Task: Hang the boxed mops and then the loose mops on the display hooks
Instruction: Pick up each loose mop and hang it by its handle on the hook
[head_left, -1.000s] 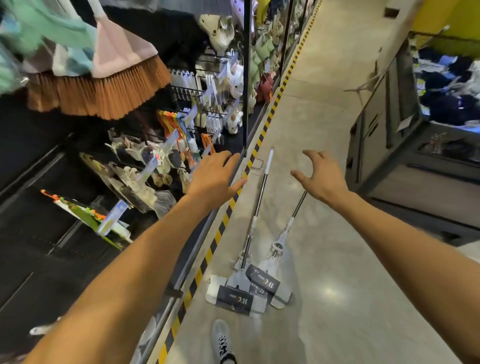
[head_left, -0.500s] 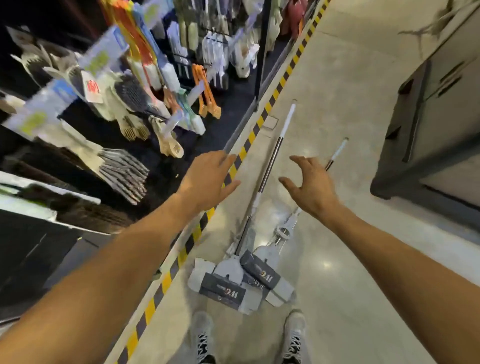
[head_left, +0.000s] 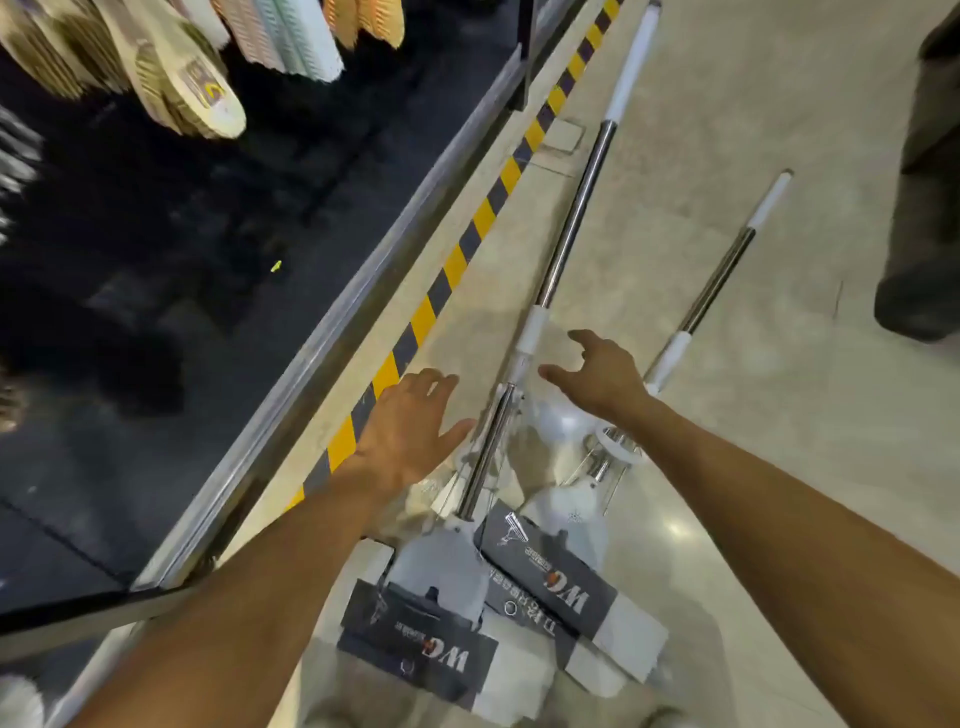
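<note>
Two mops lie on the floor (head_left: 779, 467) beside the striped tape (head_left: 452, 265), heads near the person's feet, poles pointing away. The left mop (head_left: 571, 218) has the longer pole; the right mop (head_left: 722, 275) lies just beside it, their banded heads overlapping. Both hands hover above them, holding nothing. The left hand (head_left: 410, 431) has fingers spread; the right hand (head_left: 597, 374) has fingers spread and loosely bent near the left mop's pole.
</note>
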